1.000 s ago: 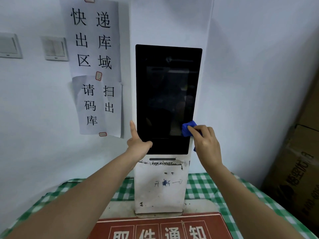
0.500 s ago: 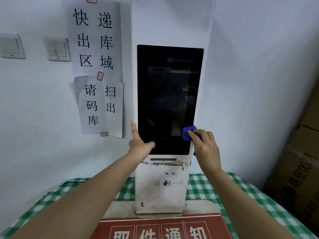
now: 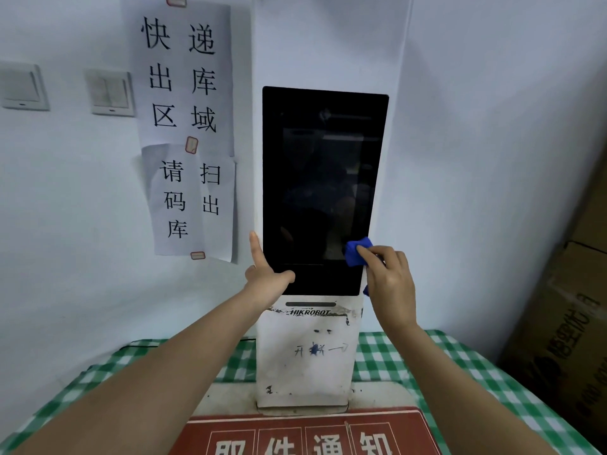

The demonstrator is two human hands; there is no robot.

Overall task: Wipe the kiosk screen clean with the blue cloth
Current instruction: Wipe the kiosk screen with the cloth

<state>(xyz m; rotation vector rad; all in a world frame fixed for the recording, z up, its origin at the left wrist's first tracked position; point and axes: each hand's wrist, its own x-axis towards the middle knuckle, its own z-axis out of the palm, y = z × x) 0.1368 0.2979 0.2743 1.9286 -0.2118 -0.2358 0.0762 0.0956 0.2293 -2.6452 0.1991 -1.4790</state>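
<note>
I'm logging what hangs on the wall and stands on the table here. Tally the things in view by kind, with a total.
White paper notices with black characters: 2
White wall switch plates: 2
White kiosk with black screen: 1
Blue cloth: 1
Green-and-white checked tablecloth: 1
Red sign board: 1
Brown cardboard boxes: 2
Total: 10

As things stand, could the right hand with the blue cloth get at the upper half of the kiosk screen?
Probably yes. The right hand holds the blue cloth at the kiosk screen's lower right edge, and nothing shows in front of the glass above it. The left hand braces only the lower left corner.
</note>
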